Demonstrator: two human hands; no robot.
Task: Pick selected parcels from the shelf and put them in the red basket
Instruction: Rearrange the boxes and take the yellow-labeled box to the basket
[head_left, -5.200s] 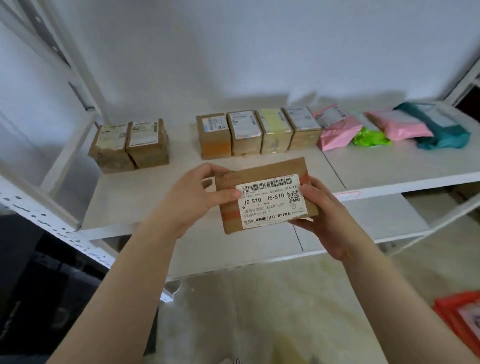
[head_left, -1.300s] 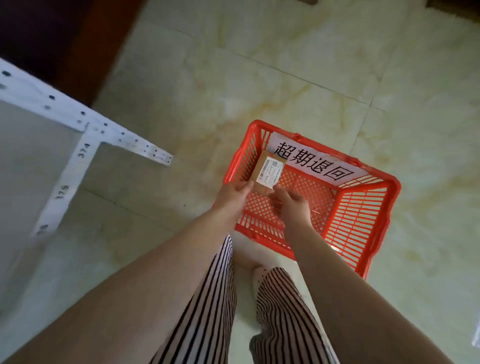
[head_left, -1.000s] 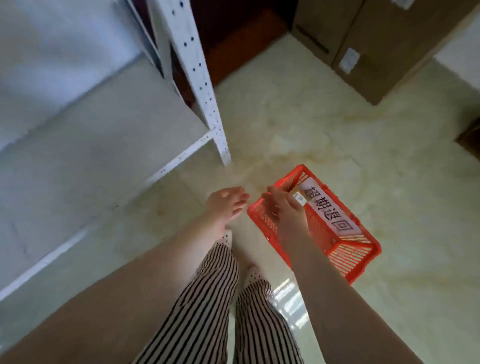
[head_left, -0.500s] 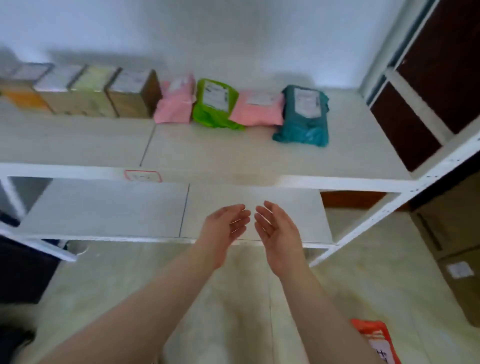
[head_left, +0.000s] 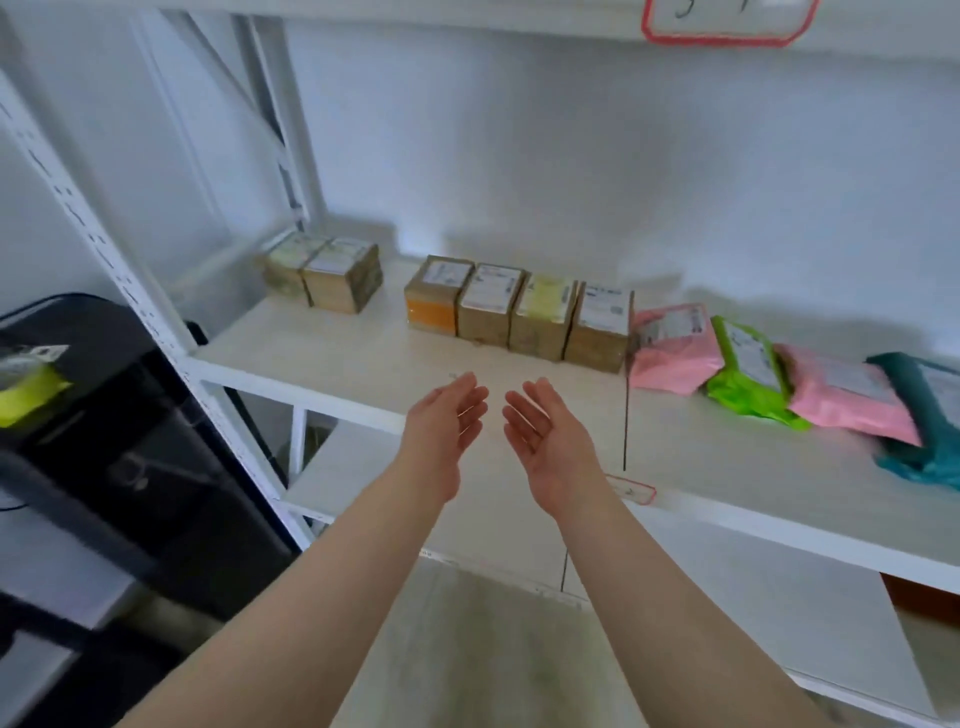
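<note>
Both hands are empty and held side by side in front of the white shelf (head_left: 363, 364), palms turned toward each other. My left hand (head_left: 447, 426) and my right hand (head_left: 545, 441) have straight, relaxed fingers. On the shelf behind them stands a row of several labelled cardboard boxes (head_left: 519, 312), with two more boxes (head_left: 324, 273) apart at the left. To the right lie a pink mailer (head_left: 672, 348), a green mailer (head_left: 748, 374), a second pink mailer (head_left: 847, 395) and a teal mailer (head_left: 930, 421). The red basket is out of view.
A white perforated upright (head_left: 130, 291) frames the shelf's left side. A black machine (head_left: 119, 441) with a yellow item on it stands left of the rack. A lower shelf board (head_left: 701, 587) lies under my arms. A red-bordered label (head_left: 631, 488) sits on the shelf's front edge.
The box went into the red basket and my hands let go of it. My view swung up from the floor to the shelf, and both empty hands now reach toward the boxes.
</note>
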